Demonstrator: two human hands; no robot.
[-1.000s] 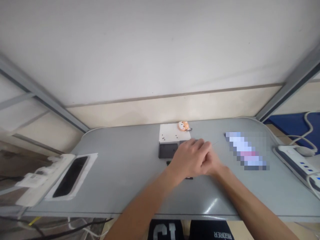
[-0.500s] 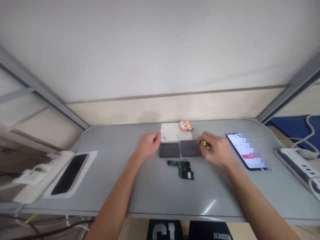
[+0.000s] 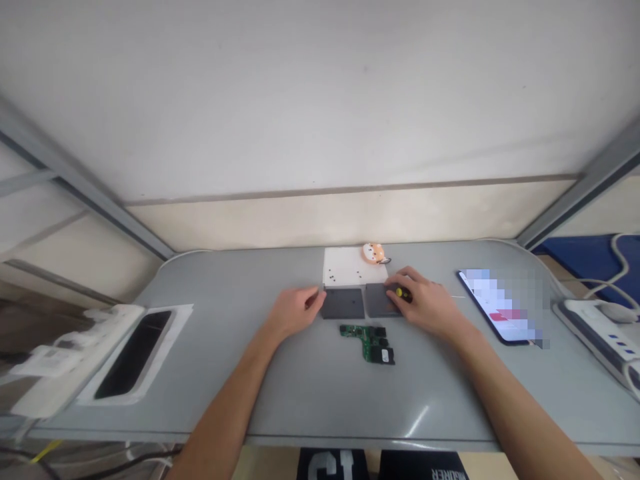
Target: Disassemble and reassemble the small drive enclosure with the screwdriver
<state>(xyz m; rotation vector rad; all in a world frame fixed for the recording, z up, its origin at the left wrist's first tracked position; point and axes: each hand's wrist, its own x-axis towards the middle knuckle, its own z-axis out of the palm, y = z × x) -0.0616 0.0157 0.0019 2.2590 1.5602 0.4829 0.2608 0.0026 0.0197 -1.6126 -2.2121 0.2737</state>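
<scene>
Two flat dark-grey rectangular case pieces lie side by side, the left piece and the right piece. At the left piece's upper-left edge is my left hand, thumb and forefinger pinched; whatever is between them is hidden. My right hand holds a small screwdriver with a yellow handle end, its shaft not visible. Fingers of that hand rest on the right piece. A green circuit board with black parts lies in front of both pieces. Several tiny dark screws sit on a white sheet behind.
An orange-and-white animal-face trinket rests on the sheet. To the right are a lit phone and a power strip. A dark phone-like slab on white paper and a white power strip occupy the left.
My left hand has come down to the left case piece's edge. My right hand has shifted slightly left with the screwdriver, fingers now over the right piece. The view has moved slightly.
</scene>
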